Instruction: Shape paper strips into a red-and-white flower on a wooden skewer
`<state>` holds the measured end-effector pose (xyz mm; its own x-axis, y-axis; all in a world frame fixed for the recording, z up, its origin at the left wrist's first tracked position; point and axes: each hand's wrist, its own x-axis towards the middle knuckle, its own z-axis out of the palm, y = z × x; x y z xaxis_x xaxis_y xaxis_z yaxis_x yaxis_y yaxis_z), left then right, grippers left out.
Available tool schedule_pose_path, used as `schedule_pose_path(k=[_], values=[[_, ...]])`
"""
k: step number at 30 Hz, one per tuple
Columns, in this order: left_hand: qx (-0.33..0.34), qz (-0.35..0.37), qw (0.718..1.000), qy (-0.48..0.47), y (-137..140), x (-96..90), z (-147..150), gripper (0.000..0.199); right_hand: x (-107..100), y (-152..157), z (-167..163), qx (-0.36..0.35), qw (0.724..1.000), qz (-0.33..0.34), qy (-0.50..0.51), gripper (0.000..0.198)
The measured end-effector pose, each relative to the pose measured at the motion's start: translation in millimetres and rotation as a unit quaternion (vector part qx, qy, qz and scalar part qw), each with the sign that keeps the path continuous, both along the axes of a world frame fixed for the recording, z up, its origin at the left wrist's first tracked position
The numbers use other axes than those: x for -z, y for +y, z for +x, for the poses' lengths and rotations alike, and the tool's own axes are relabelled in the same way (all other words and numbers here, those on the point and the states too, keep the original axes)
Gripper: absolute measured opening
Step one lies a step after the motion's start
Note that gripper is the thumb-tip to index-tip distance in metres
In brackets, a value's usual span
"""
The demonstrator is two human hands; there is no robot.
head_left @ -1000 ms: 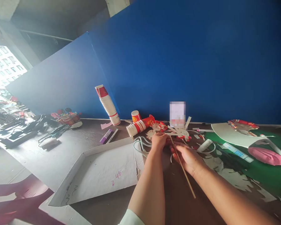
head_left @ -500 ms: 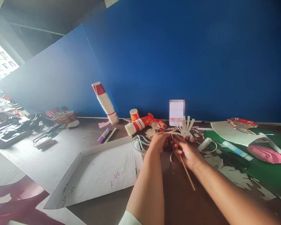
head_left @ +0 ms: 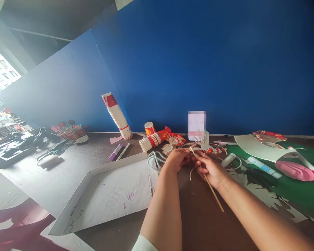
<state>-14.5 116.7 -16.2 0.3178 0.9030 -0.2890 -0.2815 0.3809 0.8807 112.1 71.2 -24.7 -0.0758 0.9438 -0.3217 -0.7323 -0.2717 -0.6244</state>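
Note:
My right hand [head_left: 210,168] is closed round a thin wooden stick [head_left: 214,193], which slants down toward me. The stick's upper end meets the fingertips of my left hand [head_left: 176,160], pinched together beside it. What those left fingers grip is too small to make out. Just beyond my hands is a paper cup cut into fanned white strips [head_left: 204,143], with red print at its base; whether a hand touches it is hidden. A pale curved cord shows under my hands.
Left of my arms lies a shallow white cardboard tray [head_left: 107,188]. Behind it are a leaning stack of paper cups [head_left: 119,120], more cups [head_left: 155,137] and a purple glue stick [head_left: 115,152]. Paper scraps [head_left: 264,195], a white tube [head_left: 264,167] and pink paper [head_left: 295,170] lie right. A blue panel [head_left: 199,62] stands behind.
The stick has shifted slightly, its lower end moving right and its top turning in my fingers. The fanned strips now look narrower and more upright. Both hands stay close together.

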Motion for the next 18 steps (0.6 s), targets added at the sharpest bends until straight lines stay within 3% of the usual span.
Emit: schedule_pose_path(k=[18], values=[[0.007,0.019,1.0,-0.017,-0.4,1.2,0.6,0.011,-1.6,-1.3,1.9,-0.011,1.0,-0.015,-0.007,0.024]])
